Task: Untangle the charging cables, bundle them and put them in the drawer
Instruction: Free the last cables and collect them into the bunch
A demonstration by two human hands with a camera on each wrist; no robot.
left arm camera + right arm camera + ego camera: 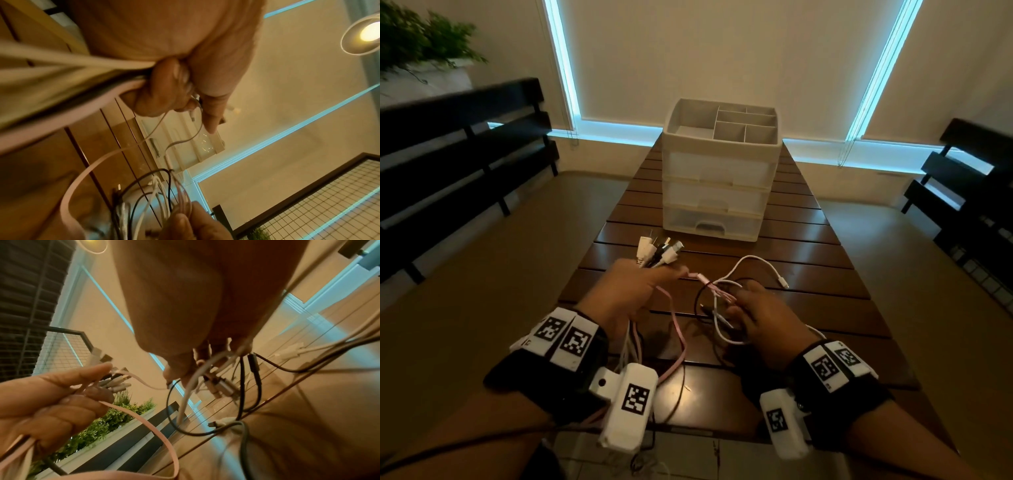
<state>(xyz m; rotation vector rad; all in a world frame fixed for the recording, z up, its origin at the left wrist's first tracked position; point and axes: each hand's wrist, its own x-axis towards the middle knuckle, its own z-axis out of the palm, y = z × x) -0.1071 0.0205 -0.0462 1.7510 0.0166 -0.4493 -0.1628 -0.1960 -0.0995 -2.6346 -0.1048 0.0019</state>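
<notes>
The left hand grips a fistful of white, black and pink charging cables, plugs fanned upward. The right hand pinches their looped far ends over the dark slatted wooden table, before a closed white plastic three-drawer organiser.

A slatted table is set against a wall of drawn blinds, edged by bluish daylight. Dark benches are placed on either side, a plant is seen at far left, and a ceiling lamp is lit.
</notes>
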